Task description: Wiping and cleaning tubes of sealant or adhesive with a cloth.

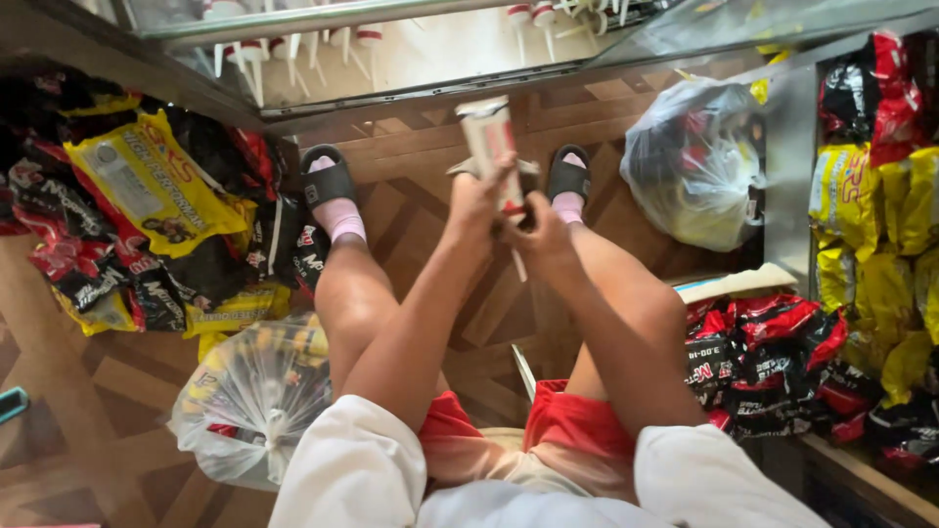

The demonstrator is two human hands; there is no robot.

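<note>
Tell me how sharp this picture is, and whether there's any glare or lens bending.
Head view: the left hand and right hand on the tube are slightly soft, maybe from motion; the snack packets at left look sharper. Light glares off the clear plastic bag and the glass shelf. The wide lens bends the edges, and the far corners go dark.

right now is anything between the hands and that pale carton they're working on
Nothing visible: the left hand and right hand already grip the pale carton directly, held above the wooden floor between the feet.
</note>
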